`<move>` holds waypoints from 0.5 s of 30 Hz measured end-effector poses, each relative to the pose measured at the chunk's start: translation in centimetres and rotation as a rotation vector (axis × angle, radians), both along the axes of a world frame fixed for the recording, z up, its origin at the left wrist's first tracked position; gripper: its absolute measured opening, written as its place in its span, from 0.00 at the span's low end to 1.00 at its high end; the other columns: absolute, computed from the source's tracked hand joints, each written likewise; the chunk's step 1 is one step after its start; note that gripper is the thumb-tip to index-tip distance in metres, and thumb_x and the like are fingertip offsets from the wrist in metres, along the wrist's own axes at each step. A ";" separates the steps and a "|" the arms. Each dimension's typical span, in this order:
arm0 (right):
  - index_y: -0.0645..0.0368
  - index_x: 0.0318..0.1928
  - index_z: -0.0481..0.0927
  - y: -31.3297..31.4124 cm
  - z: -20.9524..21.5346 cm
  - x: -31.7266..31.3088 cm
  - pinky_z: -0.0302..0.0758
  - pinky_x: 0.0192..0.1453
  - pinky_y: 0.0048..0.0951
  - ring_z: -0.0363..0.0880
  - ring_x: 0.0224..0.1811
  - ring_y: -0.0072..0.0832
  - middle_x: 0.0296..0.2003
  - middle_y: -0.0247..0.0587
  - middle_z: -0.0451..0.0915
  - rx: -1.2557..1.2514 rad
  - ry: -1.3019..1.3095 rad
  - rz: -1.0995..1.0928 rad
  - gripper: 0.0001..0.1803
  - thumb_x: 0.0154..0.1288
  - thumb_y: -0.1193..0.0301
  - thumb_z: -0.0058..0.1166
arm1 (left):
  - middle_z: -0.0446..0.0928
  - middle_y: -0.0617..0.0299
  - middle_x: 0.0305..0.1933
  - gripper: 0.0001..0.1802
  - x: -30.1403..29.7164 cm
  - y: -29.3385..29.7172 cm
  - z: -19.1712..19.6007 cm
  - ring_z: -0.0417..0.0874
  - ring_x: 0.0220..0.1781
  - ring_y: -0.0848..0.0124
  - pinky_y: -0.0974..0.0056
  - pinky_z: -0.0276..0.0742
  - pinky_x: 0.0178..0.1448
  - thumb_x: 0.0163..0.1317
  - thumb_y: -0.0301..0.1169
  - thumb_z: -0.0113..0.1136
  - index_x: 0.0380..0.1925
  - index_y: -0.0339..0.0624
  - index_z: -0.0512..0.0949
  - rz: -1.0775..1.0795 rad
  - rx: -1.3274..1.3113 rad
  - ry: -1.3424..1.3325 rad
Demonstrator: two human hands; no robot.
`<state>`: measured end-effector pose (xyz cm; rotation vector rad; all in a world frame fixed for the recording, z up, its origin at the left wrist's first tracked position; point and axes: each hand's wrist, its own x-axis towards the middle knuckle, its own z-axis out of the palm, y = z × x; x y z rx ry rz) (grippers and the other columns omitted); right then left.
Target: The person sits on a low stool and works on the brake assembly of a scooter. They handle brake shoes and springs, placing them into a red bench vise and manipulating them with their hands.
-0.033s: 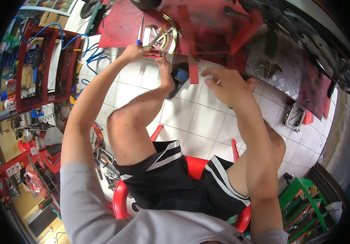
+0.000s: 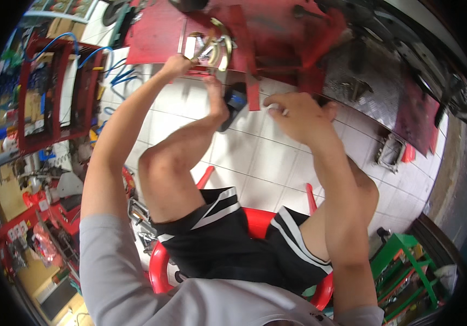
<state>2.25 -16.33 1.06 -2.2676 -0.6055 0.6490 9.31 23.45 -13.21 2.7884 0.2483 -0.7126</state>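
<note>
At the near edge of the red work surface (image 2: 154, 43), my left hand (image 2: 177, 66) is closed on a slim gold-coloured metal part. Just beyond its fingers lie a curved gold-coloured metal piece (image 2: 224, 51) and several small metal parts, some blurred together. Lower and to the right, my right hand (image 2: 298, 115) hangs over the tiled floor with curled fingers, thumb and forefinger close together. A small whitish patch shows between them; whether it is an object or floor tile is unclear. A red metal bar (image 2: 252, 89) juts out near the forefinger.
I sit on a red plastic chair (image 2: 160, 266). A dark sandal (image 2: 236, 103) is on the floor beside my foot. To the left stands a red metal frame (image 2: 29, 103) with a blue hose (image 2: 116, 76). On the right are a metal plate (image 2: 366, 81) and a green rack (image 2: 391, 261).
The whole view has shifted slightly, and things sit a little further left in it. A blue tip beside my left hand no longer shows. Both hands keep much the same pose.
</note>
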 end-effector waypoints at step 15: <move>0.53 0.53 0.81 -1.3 -0.7 -0.7 0.75 0.58 0.42 0.80 0.51 0.45 0.46 0.50 0.82 -0.322 0.222 0.116 0.17 0.64 0.66 0.55 | 0.84 0.47 0.37 0.26 7.9 -5.8 -14.7 0.87 0.40 0.58 0.59 0.79 0.47 0.49 0.46 0.59 0.42 0.38 0.82 0.297 -0.182 -0.194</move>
